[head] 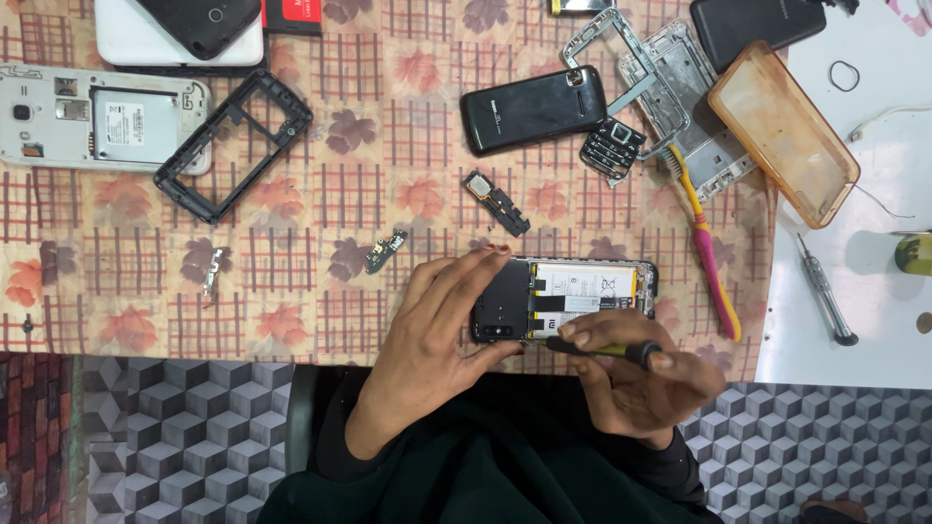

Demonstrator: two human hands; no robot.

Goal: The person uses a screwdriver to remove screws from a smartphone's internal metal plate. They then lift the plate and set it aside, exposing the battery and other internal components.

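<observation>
In the head view, an opened black smartphone with its back removed and a white battery exposed [568,299] is seen lying at the near edge of a table covered with a floral, checked cloth [320,204]. The phone's left end is grasped by the left hand [437,325], the fingers being curled over its black camera section. A slim screwdriver with a yellow-green shaft and black cap [607,349] is pinched in the right hand [631,383], and its tip is laid against the phone's near edge, just beside the camera section. Farther off, a black bar-shaped keypad phone [532,109] is found near the middle, with a loose black keypad [612,147] just to its right and a small black speaker module [496,203] between it and the opened phone. A small connector board [385,251] is placed left of the hands. At the far left, a white phone with its back open [102,121] is set touching an empty black plastic frame [233,146]. To the right, a yellow and pink toothbrush [707,243], a clear amber phone case [782,131] and a second, grey-handled screwdriver [825,291] are laid well apart from the hands.
</observation>
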